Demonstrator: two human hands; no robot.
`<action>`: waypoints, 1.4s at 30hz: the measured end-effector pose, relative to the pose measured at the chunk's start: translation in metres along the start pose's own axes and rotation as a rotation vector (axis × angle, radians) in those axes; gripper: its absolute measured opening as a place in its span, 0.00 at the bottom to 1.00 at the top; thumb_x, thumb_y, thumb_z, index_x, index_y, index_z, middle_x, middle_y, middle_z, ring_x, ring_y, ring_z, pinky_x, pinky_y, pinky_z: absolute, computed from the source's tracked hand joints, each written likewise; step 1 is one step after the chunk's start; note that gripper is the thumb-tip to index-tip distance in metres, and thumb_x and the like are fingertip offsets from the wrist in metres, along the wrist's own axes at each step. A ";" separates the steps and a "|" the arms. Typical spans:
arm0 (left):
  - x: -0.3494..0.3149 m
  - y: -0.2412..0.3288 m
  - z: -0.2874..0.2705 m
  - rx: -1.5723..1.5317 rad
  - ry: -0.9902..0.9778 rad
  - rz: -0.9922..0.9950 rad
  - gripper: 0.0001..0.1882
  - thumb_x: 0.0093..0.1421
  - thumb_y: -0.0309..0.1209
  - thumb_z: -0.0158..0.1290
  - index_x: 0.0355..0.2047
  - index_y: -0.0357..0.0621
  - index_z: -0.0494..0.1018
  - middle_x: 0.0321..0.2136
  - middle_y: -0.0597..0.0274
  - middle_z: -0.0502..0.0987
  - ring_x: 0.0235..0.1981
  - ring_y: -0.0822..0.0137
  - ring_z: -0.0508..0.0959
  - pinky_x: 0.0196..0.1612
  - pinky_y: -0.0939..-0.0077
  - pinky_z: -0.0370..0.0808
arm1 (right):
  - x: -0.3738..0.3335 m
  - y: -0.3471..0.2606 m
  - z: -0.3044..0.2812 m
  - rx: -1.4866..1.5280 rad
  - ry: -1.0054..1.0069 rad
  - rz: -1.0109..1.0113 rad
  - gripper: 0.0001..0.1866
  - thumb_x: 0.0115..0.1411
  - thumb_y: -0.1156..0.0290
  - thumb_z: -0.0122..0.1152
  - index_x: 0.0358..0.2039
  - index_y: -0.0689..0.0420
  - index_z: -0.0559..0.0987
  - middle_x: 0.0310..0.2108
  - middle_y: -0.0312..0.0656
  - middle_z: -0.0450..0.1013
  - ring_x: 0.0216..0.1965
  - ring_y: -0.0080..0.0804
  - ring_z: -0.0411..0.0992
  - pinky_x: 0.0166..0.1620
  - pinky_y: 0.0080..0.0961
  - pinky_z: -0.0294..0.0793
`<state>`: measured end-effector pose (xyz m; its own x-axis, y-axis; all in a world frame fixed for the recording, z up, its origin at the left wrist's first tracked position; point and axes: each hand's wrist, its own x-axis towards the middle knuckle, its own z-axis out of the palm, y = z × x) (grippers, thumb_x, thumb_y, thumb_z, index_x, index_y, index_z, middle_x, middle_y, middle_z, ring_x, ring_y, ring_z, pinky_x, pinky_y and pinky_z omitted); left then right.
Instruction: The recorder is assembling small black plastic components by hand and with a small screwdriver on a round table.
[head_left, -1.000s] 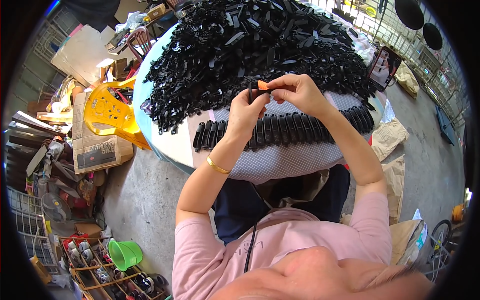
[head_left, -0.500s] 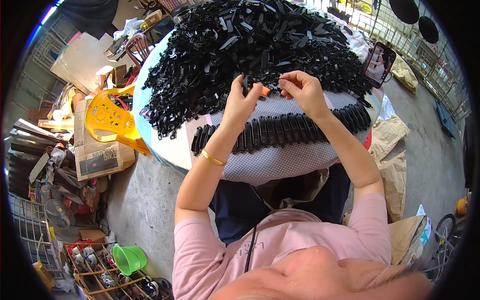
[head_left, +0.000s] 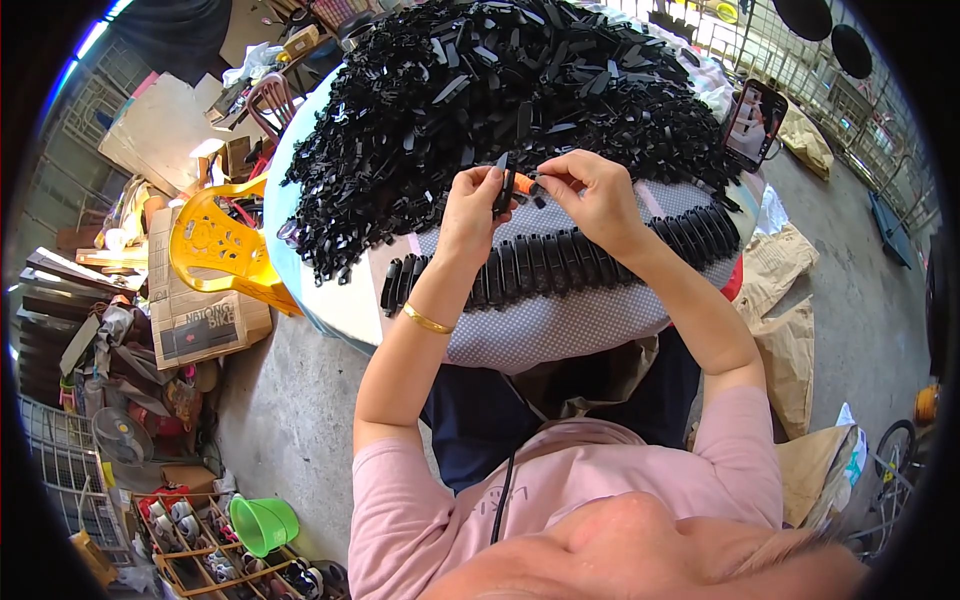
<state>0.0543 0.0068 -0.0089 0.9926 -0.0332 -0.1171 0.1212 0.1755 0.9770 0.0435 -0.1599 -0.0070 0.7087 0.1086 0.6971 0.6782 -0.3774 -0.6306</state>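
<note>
Your round table (head_left: pixel 345 302) bears a wide heap of black pieces (head_left: pixel 440 120) and, nearer you, a row of black parts (head_left: pixel 560 262). Your left hand (head_left: pixel 466 212) grips a black strip (head_left: pixel 505 190); whether your right hand (head_left: pixel 602 205) is closed on anything, I cannot tell. Between them shows an orange piece (head_left: pixel 523 184).

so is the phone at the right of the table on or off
On: the screen of the phone shows a bright, lit picture inside its dark border.
</note>
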 end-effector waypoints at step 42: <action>-0.058 0.003 -0.174 0.868 0.152 0.104 0.16 0.53 0.28 0.51 0.41 0.33 0.72 0.21 0.62 0.74 0.19 0.75 0.72 0.21 0.79 0.69 | 0.006 0.048 -0.012 -0.660 -0.553 0.000 0.10 0.49 0.64 0.60 0.27 0.56 0.80 0.28 0.44 0.74 0.34 0.41 0.73 0.37 0.33 0.72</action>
<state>-0.0006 0.1805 -0.0302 0.9963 0.0837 0.0175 0.0402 -0.6396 0.7676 0.0777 -0.1882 -0.0292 0.8181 0.4762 0.3225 0.5475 -0.8164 -0.1836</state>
